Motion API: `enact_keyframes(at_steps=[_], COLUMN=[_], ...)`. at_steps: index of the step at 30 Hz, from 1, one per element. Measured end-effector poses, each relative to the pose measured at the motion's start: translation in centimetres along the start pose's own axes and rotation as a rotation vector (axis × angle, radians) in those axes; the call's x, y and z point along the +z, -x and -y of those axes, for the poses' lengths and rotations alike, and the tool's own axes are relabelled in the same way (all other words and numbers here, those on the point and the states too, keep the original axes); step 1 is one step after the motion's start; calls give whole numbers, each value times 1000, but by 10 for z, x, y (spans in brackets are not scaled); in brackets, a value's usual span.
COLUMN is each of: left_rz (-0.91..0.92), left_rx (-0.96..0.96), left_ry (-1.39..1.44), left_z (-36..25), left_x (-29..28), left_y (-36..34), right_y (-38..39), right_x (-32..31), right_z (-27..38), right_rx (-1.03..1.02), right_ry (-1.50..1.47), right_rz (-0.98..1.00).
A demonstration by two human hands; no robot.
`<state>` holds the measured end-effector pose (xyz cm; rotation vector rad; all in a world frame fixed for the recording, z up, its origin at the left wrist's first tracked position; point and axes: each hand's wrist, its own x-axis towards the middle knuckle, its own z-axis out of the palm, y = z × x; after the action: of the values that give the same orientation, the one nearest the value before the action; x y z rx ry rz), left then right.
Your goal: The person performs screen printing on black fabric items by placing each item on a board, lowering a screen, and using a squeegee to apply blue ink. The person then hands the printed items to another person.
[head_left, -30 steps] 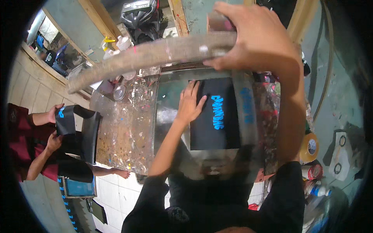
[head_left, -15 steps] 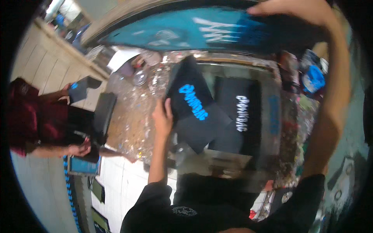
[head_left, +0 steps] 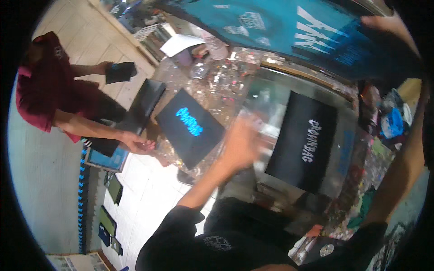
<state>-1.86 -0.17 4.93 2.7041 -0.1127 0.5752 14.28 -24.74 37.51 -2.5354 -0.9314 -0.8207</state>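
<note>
My right hand [head_left: 379,27] grips a raised blue mesh screen [head_left: 275,25] along its right part, at the top. My left hand [head_left: 242,140], smeared by motion, is over the left part of the glass plate [head_left: 266,86], its fingers unclear. Right of it lies a black sheet [head_left: 289,140] with white printed lettering on that glass. Left of my left hand, another black sheet [head_left: 190,144] with bright blue printing lies tilted on the paint-spattered table [head_left: 221,72].
A person in a maroon top [head_left: 45,95] stands at the left, holding a dark piece [head_left: 120,72]. A lidded cup [head_left: 199,71], bottle [head_left: 214,47] and white paper [head_left: 178,43] sit at the back. Blue plastic [head_left: 392,122] lies at the right. Dark green pieces [head_left: 113,189] lie on the floor.
The screen has swung up, exposing the white-printed sheet. The blue-printed sheet has moved left from the glass onto the table. My left hand has moved rightward from it.
</note>
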Motion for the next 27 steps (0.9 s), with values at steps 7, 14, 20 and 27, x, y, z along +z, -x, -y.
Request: enact_keyframes(at_steps=[7,14,20,27], left_rz=[267,155,464,483], left_rx=[711,518,363,406], left_ry=[531,379,173,141], left_z=[-184,-62,11,20], left_x=[133,75,44,45], left_y=[-8,-7,4,5], right_y=[-8,-32,-41,-40], right_x=[-16,-28,-23,-28], right_z=[-4,-30,-39,-38], right_rx=[-50,62,33,13], right_ry=[131,120,66,44], right_rz=[68,189,226,212])
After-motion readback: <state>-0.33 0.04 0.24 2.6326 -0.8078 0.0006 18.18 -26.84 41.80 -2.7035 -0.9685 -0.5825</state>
